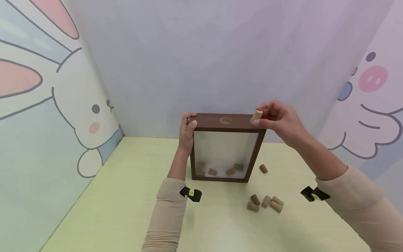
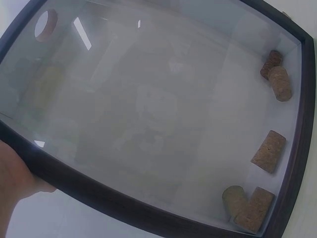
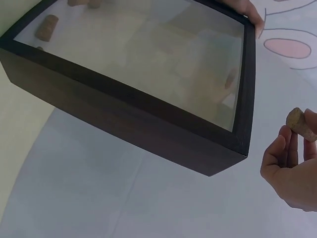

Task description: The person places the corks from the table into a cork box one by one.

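**Cork pinched near the box's right end, leaning off vertical**

Your right hand (image 1: 280, 120) pinches a cork (image 1: 256, 117) between thumb and fingers, right of centre in the head view, by the right end of the dark-framed box (image 1: 206, 121); the right wrist view shows it apart from the frame. The cork's long axis runs steeply but tilts: upper end leaning right, lower end pointing down-left. Which end is narrower, you can't safely tell here. To suit the round hole (image 1: 225, 120) mid-top, I'd bring it left, straighten it upright and grip only its upper part, so your fingertips clear the rim. Your left hand (image 1: 186, 134) clamps the box's upper left corner; firm support there should prevent tipping. Farther out, loose corks (image 1: 266, 201) lie lower right.
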Available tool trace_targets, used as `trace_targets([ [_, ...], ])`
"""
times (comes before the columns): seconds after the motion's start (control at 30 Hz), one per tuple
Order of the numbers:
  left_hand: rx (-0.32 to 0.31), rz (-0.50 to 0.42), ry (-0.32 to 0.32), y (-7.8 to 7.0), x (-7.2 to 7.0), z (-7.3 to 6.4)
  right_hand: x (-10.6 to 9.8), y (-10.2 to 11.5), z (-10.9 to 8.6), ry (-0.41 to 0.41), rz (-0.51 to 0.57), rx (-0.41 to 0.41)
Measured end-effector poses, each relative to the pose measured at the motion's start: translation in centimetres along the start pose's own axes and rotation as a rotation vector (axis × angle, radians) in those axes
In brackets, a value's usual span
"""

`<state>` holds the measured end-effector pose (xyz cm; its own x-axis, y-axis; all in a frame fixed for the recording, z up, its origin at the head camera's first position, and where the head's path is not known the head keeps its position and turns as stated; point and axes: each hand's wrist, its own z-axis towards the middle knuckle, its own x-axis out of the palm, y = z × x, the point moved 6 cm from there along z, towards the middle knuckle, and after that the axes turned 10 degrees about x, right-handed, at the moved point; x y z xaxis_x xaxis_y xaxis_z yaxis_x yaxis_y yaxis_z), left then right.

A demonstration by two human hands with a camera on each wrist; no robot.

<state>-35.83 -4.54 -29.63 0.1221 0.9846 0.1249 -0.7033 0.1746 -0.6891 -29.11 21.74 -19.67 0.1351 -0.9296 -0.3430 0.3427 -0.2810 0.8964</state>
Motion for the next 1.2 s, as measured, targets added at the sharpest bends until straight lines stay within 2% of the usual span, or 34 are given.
trace_targets([
  [0.1,-0.001,0.003,-0.013,0.4,-0.1,0.0,0.2,0.1,1.0,0.003,-0.058,0.034],
  [0.2,0.005,0.009,-0.021,0.5,-0.1,0.0,0.6,0.5,2.0,0.043,-0.078,0.061],
  [0.33,0.005,0.020,-0.026,0.5,-0.3,0.0,1.1,1.2,3.3,0.132,-0.100,0.079],
  [0.6,0.000,0.003,-0.013,0.7,-0.5,0.0,2.1,1.2,5.6,0.327,-0.229,0.120],
  [0.77,-0.008,0.002,-0.008,0.0,-0.5,0.0,2.8,1.0,7.1,0.462,-0.326,0.141],
  [0.93,0.007,0.021,-0.002,-1.3,-0.2,-0.1,3.9,1.0,8.2,0.578,-0.383,0.162],
  [1.0,0.011,0.023,-0.001,-1.1,-0.3,-0.1,4.4,1.1,8.7,0.610,-0.382,0.172],
  [1.13,0.021,0.016,-0.004,0.5,-0.7,0.1,5.2,1.4,9.7,0.649,-0.374,0.213],
  [1.2,0.030,0.013,-0.009,0.7,-0.8,0.1,5.5,1.5,10.1,0.657,-0.368,0.244],
])
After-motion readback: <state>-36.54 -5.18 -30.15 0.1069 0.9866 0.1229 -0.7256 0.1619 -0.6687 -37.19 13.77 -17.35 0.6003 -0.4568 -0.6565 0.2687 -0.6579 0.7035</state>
